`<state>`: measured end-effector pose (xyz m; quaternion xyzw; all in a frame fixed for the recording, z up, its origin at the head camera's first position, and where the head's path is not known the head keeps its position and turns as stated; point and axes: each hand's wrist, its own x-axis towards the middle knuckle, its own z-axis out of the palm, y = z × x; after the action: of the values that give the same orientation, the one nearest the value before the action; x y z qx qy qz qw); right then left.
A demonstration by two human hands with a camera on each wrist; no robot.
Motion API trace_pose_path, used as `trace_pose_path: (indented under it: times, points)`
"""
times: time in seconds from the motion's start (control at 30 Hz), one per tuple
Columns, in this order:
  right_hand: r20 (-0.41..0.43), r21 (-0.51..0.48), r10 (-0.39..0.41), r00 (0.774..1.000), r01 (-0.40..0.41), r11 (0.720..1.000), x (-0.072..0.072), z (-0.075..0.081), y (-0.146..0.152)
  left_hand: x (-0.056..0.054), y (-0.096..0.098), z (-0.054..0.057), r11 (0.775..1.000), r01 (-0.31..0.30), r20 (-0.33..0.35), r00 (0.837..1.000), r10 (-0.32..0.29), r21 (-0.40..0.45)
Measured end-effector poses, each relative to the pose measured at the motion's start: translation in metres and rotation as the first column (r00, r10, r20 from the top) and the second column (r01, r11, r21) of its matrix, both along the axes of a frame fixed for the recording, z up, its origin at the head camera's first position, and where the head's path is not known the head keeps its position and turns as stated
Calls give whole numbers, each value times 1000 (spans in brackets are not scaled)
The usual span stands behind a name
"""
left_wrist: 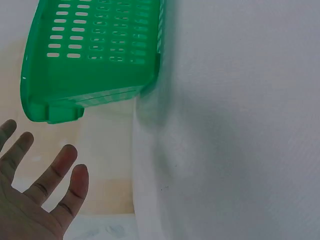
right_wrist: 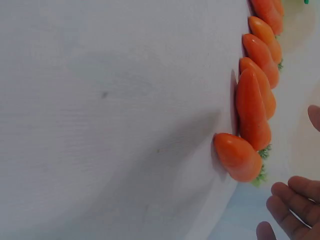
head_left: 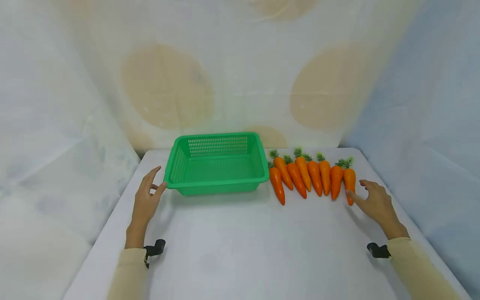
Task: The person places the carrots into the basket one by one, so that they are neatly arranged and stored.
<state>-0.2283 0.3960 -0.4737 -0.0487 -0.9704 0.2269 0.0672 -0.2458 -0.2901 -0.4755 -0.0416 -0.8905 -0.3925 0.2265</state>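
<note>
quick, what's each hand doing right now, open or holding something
Left hand: open, holding nothing, by the green basket.
Right hand: open, holding nothing, near the rightmost carrot.

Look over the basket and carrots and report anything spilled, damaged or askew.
Nothing stands out: the green basket sits upright without visible damage, and the carrots lie in a row to its right, none visibly broken. Their slightly uneven angles hardly look odd.

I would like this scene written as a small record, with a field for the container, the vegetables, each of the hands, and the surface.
container: green basket, upright, perforated sides
vegetables: eight orange carrots with green tops, side by side right of the basket
left hand: at the basket's left end, holding nothing
right hand: near the rightmost carrot, holding nothing
surface: white table
</note>
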Motion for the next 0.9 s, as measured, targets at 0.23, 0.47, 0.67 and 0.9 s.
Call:
trace_pose_path:
  times: [0.23, 0.47, 0.67, 0.9]
  points:
    - [32, -49, -58, 998, 60, 997, -27, 1, 9, -9, 9, -19, 990, 36, -37, 999, -32, 134]
    - [93, -101, -85, 992, 94, 990, -42, -10, 17, -14, 15, -30, 983, 76, -72, 995, -64, 166]
    - [117, -130, -99, 988, 114, 985, -47, -21, 11, -13, 15, -33, 985, 99, -128, 988, -80, 145]
    - [89, -125, -135, 987, 146, 981, -51, -30, 11, -16, 19, -29, 982, 104, -171, 982, -77, 156]
